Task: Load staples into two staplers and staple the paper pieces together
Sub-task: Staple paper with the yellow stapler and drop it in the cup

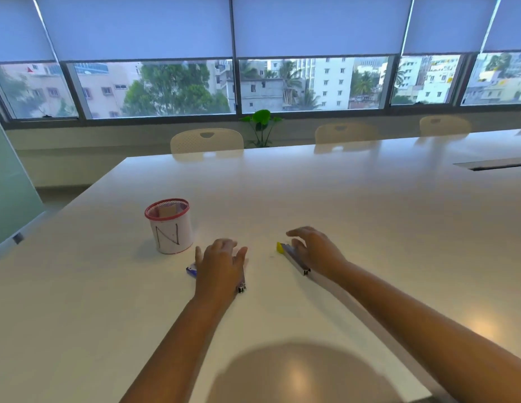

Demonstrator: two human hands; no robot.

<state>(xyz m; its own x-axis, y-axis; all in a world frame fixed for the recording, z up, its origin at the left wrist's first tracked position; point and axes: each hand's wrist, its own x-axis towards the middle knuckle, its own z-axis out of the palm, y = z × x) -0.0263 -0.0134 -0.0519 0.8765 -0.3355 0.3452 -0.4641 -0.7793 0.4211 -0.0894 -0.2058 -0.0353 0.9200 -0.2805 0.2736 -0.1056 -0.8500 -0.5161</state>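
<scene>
White table [326,205]: glossy top carrying everything; I keep both forearms stretched over it so the work sits straight ahead of me.

Left hand [217,264]: palm down, fingers [224,246] straight and relaxed, lying over the things beneath it. I see no curl round anything, so I judge it as covering or reaching, not gripping.

Left stapler [242,282]: only its metal end shows, poking out by the wrist on the inner side of my left hand. The rest is hidden, so I cannot tell whether it is opened.

Blue box [191,270]: a small blue and white corner peeks out at the outer edge of the same hand, probably the staples, kept next to the stapler for loading.

Right hand [314,251]: spread loosely, resting just beside and partly over the second stapler. Nothing is clamped that I can make out.

Right stapler [292,255]: yellow tip pointing away from me, long blue-grey body, metal end toward me, lying flat on the table. It looks stretched out, perhaps opened for loading, though I cannot be sure.

Cup [169,226]: white mesh holder with a red rim and an "N" on it, standing well beyond my left hand. A tan piece inside may be the paper, parked there until stapling.

Stage, as I judge it: the very start, one stapler under each hand, no paper out yet.
</scene>
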